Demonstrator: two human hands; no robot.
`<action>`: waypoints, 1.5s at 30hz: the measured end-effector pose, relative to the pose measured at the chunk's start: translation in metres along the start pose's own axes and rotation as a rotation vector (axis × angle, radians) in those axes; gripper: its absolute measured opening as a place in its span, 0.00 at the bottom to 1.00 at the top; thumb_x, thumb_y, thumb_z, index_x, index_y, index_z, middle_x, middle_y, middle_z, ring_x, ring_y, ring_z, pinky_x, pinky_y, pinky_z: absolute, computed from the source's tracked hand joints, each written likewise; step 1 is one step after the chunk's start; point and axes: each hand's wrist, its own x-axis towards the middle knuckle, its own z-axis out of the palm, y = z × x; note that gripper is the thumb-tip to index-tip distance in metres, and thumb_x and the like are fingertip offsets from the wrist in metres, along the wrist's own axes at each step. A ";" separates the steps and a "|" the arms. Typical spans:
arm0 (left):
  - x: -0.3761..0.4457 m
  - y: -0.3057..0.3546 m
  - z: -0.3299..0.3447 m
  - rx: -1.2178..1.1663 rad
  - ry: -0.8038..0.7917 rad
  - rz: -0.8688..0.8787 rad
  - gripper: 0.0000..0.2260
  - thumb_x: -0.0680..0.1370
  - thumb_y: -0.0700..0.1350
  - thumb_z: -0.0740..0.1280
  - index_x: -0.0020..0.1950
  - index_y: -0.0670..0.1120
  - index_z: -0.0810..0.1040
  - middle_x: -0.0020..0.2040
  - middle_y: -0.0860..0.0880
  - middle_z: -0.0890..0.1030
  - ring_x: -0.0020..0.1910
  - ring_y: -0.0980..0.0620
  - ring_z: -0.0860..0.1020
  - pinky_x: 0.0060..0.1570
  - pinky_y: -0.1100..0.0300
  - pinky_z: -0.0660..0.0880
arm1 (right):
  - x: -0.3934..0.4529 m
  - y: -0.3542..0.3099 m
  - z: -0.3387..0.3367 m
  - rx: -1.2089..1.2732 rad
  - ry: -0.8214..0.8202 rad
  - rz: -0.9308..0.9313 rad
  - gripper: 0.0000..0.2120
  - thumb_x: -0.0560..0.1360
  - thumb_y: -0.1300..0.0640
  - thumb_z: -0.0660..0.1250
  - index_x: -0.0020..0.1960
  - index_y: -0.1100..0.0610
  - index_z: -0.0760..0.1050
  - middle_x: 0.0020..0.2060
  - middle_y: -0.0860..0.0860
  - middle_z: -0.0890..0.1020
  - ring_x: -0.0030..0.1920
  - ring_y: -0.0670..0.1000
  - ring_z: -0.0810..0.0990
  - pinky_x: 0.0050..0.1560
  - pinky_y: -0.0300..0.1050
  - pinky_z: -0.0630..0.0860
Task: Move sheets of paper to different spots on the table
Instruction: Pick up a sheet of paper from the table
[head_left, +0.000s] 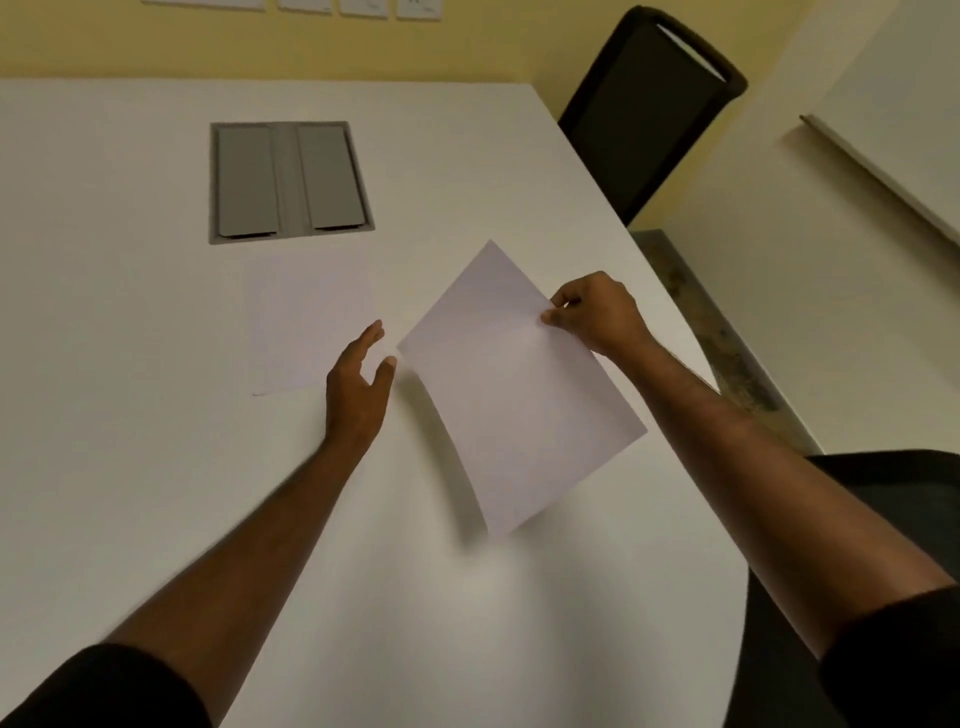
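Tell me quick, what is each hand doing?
Left hand: open, holding nothing, beside the lifted sheet.
Right hand: pinching that sheet's edge, holding it above the table.

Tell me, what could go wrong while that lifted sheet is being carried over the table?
The lifted white sheet of paper is pinched only at one edge by the right hand, so it sags and might crease or slip. The left hand is open beside it, not gripping. A second white sheet lying flat is hard to see on the white table; the lifted one could be set down overlapping it, or nudge it.
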 end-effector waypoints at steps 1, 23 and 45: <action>-0.011 0.002 0.006 0.040 -0.026 0.030 0.21 0.82 0.38 0.66 0.75 0.47 0.73 0.71 0.50 0.77 0.72 0.53 0.72 0.72 0.59 0.67 | -0.011 0.017 -0.006 -0.006 -0.060 0.012 0.07 0.73 0.51 0.76 0.46 0.55 0.85 0.39 0.51 0.82 0.39 0.50 0.79 0.43 0.41 0.70; -0.120 -0.063 -0.001 0.657 -0.192 0.191 0.26 0.79 0.38 0.70 0.77 0.44 0.69 0.74 0.41 0.73 0.75 0.39 0.69 0.72 0.49 0.62 | -0.116 0.256 0.104 -0.283 0.064 -0.066 0.14 0.74 0.58 0.73 0.60 0.58 0.81 0.52 0.57 0.82 0.52 0.60 0.81 0.52 0.53 0.76; -0.073 -0.073 -0.051 1.072 -0.122 0.349 0.37 0.82 0.60 0.52 0.81 0.35 0.49 0.82 0.35 0.49 0.82 0.37 0.50 0.80 0.39 0.48 | -0.166 0.234 0.169 -0.236 0.010 -0.130 0.38 0.80 0.32 0.42 0.82 0.55 0.50 0.82 0.50 0.50 0.82 0.50 0.48 0.81 0.51 0.48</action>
